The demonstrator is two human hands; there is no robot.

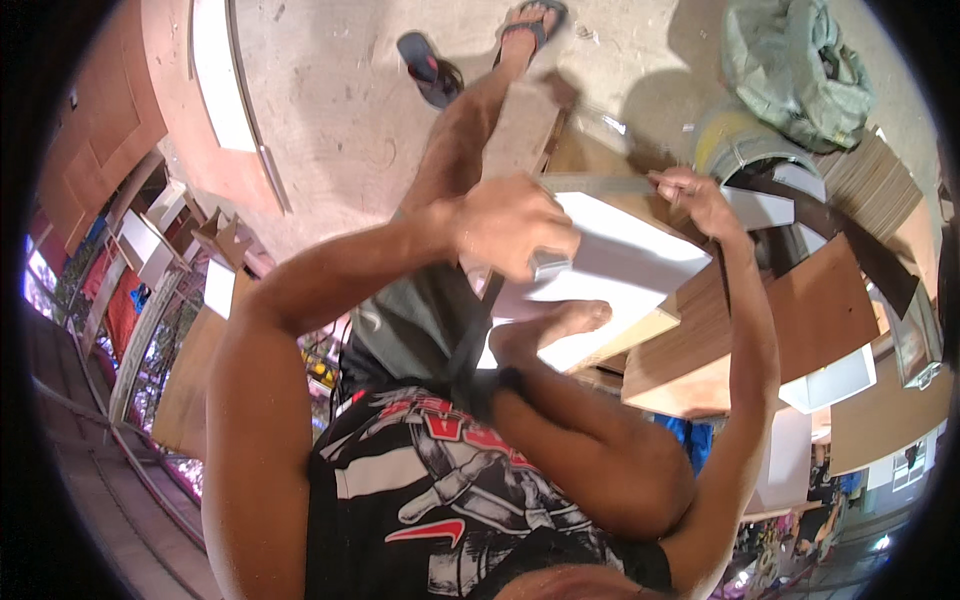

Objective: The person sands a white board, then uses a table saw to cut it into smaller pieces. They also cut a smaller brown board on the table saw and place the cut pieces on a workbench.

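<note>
My left hand is closed in a fist over the far left part of a white panel. A grey metal-looking end pokes out below its fingers; the rest of that object is hidden in the fist. Along the panel's far edge runs a thin greyish strip. The fingers of my right hand are pinched at the strip's right end, by the panel's far right corner. My bare foot rests on the white surface nearer to me.
Wood-brown boards lie stacked on the right. Beyond them are a round container and a pale green sack. A loose sandal lies on the concrete floor. More boards lean at the left.
</note>
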